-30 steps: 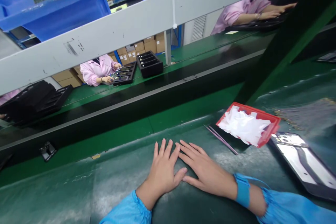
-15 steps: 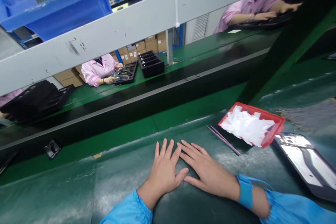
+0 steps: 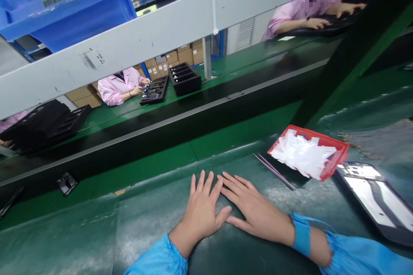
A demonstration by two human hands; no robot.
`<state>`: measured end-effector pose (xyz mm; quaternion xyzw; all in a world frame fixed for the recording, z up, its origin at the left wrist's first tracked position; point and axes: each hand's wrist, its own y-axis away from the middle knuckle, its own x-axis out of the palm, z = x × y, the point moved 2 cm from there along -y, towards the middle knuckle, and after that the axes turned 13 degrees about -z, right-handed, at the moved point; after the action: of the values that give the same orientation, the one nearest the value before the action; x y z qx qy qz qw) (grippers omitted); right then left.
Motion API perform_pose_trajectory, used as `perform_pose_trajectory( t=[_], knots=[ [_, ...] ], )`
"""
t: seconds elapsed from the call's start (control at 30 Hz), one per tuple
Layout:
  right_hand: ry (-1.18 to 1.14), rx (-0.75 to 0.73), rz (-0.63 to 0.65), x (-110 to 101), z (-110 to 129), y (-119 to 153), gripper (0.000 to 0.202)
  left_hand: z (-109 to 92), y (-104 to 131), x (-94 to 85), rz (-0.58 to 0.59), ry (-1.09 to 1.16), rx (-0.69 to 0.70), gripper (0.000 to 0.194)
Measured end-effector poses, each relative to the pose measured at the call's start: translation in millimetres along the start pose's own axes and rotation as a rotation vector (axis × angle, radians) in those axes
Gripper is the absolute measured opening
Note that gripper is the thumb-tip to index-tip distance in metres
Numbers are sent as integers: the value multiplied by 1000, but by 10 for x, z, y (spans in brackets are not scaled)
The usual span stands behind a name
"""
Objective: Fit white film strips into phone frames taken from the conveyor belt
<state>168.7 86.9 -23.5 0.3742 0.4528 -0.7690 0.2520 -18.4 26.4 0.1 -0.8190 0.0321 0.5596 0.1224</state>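
Observation:
My left hand (image 3: 201, 210) lies flat on the green mat (image 3: 151, 219), palm down with its fingers spread. Beside it, my right hand (image 3: 254, 210) also rests palm down, fingers apart, a blue band around its wrist. The index fingertips and thumb tips of both hands meet or nearly meet. Neither hand holds anything. Purple tweezers (image 3: 274, 172) lie beyond my right hand, next to a red tray (image 3: 334, 167) filled with white paper pieces (image 3: 301, 152). Right of the tray is a dark device with a silvery panel (image 3: 374, 197).
A small dark part (image 3: 66, 184) sits at the left on a lower green strip. Across the line, people in pink work at black trays (image 3: 155, 91). A grey beam (image 3: 142, 38) and blue bins (image 3: 84, 13) hang above.
Both my hands keep the same pose. Across the line, the hands of the people in pink have shifted slightly, and the small part on the left strip appears a little farther right.

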Motion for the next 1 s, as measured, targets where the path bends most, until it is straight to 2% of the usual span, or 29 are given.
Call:
perform_pose_trajectory(
  t=[1.0],
  knots=[
    [-23,12,-3,-41,16,-10,85,-31,6,-3,-17,-16,0,80]
  ],
)
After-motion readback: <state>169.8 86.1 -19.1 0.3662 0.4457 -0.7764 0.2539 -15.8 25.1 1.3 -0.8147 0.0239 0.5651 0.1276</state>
